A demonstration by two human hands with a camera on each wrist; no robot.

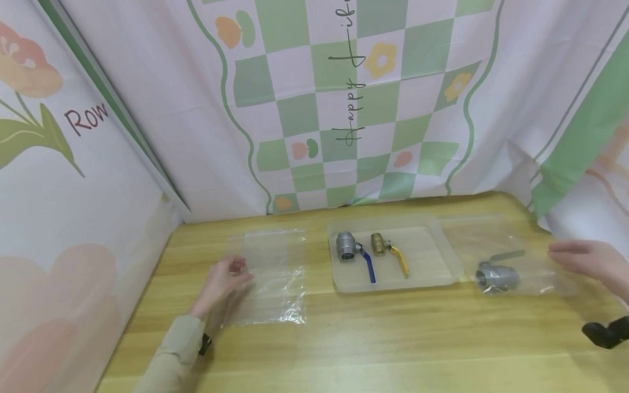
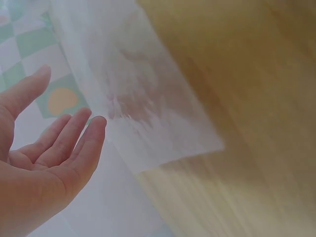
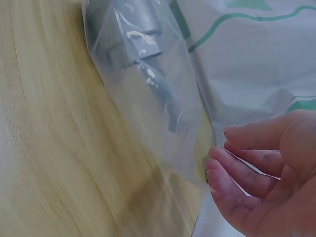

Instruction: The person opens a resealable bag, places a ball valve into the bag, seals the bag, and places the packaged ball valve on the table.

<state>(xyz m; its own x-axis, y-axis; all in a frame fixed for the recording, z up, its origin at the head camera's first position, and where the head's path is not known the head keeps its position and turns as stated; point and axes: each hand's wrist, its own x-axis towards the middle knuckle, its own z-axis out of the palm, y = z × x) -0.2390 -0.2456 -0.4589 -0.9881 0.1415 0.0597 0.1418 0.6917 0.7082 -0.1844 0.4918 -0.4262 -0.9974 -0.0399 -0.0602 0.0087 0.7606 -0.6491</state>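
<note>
My left hand (image 1: 225,282) hovers at the left edge of a flat clear plastic bag (image 1: 275,267), fingers loosely bent with nothing between them. In the left wrist view its thumb and fingers (image 2: 94,143) stand apart, beside the bag. On the right, a second clear bag (image 1: 462,243) has a grey metal ball valve (image 1: 498,277) with a grey lever inside. My right hand (image 1: 603,264) is close by this bag's right end, fingers relaxed. In the right wrist view the fingertips (image 3: 217,182) are right at the bag's corner, holding nothing.
Between the bags stands a shallow translucent tray (image 1: 436,259). In it lie a silver ball valve with a blue lever (image 1: 346,247) and a smaller brass one with a yellow lever (image 1: 378,244). Printed curtains (image 1: 290,105) border the wooden table (image 1: 351,340) at the back and sides.
</note>
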